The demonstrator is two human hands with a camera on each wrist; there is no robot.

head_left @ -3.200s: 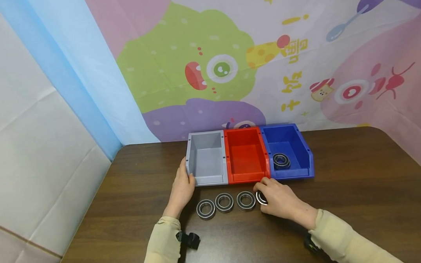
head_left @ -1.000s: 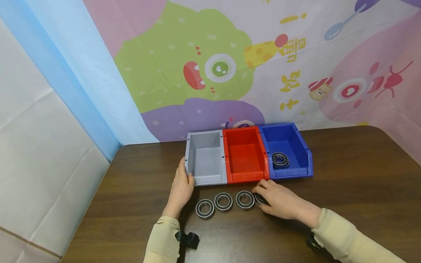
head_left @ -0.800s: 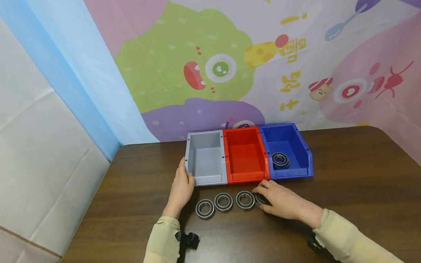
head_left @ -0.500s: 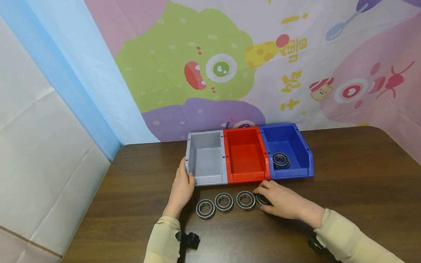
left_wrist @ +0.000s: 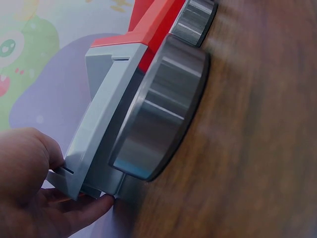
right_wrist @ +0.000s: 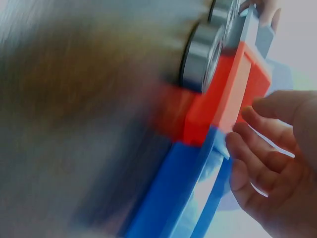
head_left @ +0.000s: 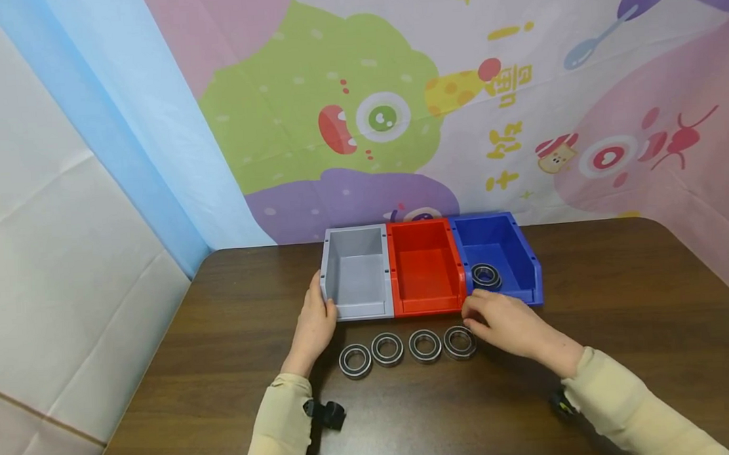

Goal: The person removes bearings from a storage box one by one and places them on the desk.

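My left hand [head_left: 310, 323] grips the near left corner of the grey bin [head_left: 361, 310], its thumb at the front; the left wrist view shows the thumb and fingers [left_wrist: 91, 213] around that corner. My right hand [head_left: 512, 321] hovers by the front lip of the blue bin [head_left: 513, 265], fingers loosely bent with nothing seen between them. Just left of its fingertips lies the rightmost ball bearing [head_left: 448, 346]. Several bearings lie flat in a row on the table, among them a bearing [head_left: 355, 375] at the left end. Inside the blue bin sits another bearing [head_left: 485, 276].
Between the grey and blue bins stands the red bin [head_left: 427, 272], all three side by side. Behind the brown table [head_left: 410, 422] hangs a cartoon-print cloth [head_left: 382, 64]. A pale panel [head_left: 52, 221] rises at the left.
My right hand has let go of the rightmost bearing and moved right and away from me, toward the blue bin's front. That bearing stays on the table, now uncovered. The left hand holds still.
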